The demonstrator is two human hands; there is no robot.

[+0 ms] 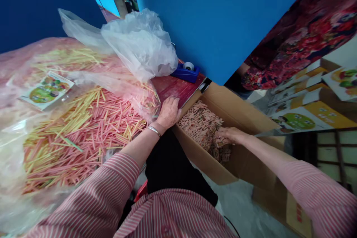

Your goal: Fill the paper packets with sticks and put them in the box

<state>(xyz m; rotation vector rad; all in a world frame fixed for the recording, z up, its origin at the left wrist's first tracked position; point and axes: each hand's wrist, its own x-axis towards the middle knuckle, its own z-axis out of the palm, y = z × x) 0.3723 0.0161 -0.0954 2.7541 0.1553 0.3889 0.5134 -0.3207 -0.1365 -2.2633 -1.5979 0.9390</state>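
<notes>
Brown pieces (199, 122) heaped in cardboard box (205, 158), mostly leftward of right hand (227, 135) | right fingers, nearer, placed against heap's right side, grasp cannot be told | left hand (169, 113) rested unclenched on desk (175, 90) edge, nothing visibly held

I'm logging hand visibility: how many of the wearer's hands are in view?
2: the left hand rests at the near edge of the red surface; the right hand is inside the cardboard box, touching the brown pieces. Neither is hidden.
</notes>
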